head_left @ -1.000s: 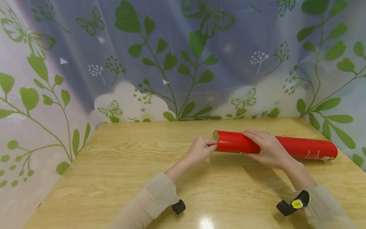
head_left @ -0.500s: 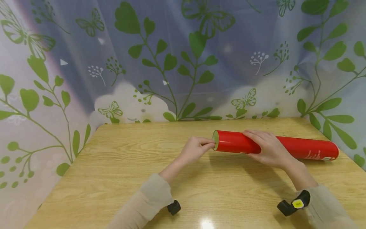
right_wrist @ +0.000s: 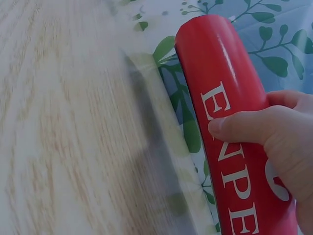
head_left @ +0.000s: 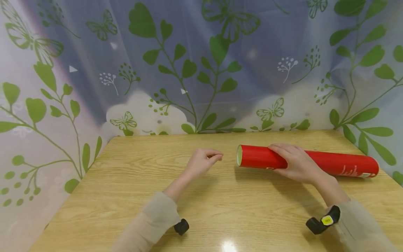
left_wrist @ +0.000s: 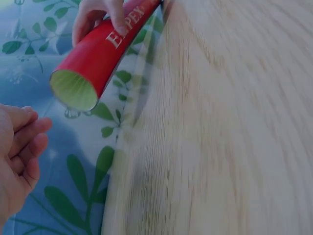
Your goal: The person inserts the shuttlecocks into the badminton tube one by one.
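My right hand (head_left: pixel 296 162) grips a long red tube (head_left: pixel 341 161), the fingers over its top and the thumb along the near side. White capital letters run along the red tube (right_wrist: pixel 220 54) in the right wrist view. Its open end (left_wrist: pixel 74 89) faces left and looks pale green and ridged inside; I cannot tell whether that is lining or contents. To the left of this mouth, apart from it, my left hand (head_left: pixel 201 162) has its fingers curled and fingertips close to the thumb. Nothing shows between the left hand's fingers (left_wrist: pixel 36 129).
Below lies a light wood-grain table (head_left: pixel 132 175), with the tube's shadow on it. A curtain (head_left: pixel 189 70) printed with leaves and butterflies hangs along the back and sides. Black wrist cameras (head_left: pixel 182 226) sit at both sleeve cuffs.
My left hand has drawn away from the tube's open end, moving left, with fingertips no longer at the mouth. The right hand keeps its grip, almost unmoved.
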### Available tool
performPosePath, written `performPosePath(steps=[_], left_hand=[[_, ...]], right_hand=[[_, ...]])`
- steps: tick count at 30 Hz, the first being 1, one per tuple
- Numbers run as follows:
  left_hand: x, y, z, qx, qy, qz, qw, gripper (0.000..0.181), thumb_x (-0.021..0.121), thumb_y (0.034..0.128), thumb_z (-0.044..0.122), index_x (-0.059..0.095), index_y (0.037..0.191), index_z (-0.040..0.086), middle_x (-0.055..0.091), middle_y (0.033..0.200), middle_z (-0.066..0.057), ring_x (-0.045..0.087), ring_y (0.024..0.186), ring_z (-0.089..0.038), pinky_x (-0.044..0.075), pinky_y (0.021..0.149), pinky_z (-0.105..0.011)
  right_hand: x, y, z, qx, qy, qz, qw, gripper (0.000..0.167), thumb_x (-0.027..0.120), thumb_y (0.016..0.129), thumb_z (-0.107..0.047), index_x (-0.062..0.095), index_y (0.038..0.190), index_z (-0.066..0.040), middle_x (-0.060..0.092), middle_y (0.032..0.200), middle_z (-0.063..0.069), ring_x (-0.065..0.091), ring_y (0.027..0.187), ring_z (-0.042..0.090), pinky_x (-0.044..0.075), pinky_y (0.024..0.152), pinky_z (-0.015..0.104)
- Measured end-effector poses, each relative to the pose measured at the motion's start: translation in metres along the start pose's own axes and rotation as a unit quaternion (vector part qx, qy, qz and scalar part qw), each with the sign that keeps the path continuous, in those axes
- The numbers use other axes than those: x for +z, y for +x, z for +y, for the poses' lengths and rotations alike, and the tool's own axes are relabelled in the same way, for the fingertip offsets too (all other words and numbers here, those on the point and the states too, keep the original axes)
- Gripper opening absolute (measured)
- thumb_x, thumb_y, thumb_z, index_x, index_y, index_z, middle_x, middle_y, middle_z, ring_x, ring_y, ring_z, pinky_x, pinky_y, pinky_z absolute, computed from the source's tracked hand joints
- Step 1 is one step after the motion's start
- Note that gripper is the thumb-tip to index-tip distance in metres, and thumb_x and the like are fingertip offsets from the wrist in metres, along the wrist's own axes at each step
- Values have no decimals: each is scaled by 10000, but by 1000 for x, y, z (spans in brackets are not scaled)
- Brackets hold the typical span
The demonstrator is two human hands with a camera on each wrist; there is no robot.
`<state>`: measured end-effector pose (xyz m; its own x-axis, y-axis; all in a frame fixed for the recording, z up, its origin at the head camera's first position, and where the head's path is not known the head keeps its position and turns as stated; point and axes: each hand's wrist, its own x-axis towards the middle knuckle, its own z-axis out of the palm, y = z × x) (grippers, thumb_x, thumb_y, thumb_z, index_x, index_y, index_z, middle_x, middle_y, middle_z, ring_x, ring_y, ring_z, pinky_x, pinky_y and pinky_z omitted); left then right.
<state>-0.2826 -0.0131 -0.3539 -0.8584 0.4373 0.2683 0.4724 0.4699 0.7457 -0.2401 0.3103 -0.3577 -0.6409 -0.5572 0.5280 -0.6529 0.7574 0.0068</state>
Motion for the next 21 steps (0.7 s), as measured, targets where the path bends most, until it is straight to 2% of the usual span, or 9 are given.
performPosePath(steps=[6,13,17,21], left_hand=[[-19,-8,-13,-50,324,292,9990,189,609,907,185,720,1023,86,696,982,-22,626,839,-135,470,630,-247],[-40,-17,-31,-367,456,449,9973,187,606,908,166,714,1026,68,688,1009,-47,632,905,-184,511,743,-320],[-51,-22,-40,-509,838,442,9942,216,593,917,186,706,1049,57,675,1055,-72,631,938,-215,512,770,-348],[-64,-25,-49,-498,1303,518,9889,233,581,921,187,699,1060,43,678,1044,-86,634,926,-230,510,754,-366]], right_hand=[[7,2,4,275,-33,-519,9983,749,863,594,-160,523,1246,-15,577,1189,169,510,1088,344,369,878,565],[12,5,7,542,-78,-1055,9929,727,840,641,-172,507,1270,-23,556,1224,173,491,1117,351,352,909,579],[16,6,8,643,-79,-1328,9890,719,832,656,-181,505,1277,-27,556,1227,172,494,1117,353,359,906,579],[19,8,7,610,-20,-1393,9884,721,837,649,-176,511,1272,-22,558,1226,176,502,1113,361,368,903,577]])
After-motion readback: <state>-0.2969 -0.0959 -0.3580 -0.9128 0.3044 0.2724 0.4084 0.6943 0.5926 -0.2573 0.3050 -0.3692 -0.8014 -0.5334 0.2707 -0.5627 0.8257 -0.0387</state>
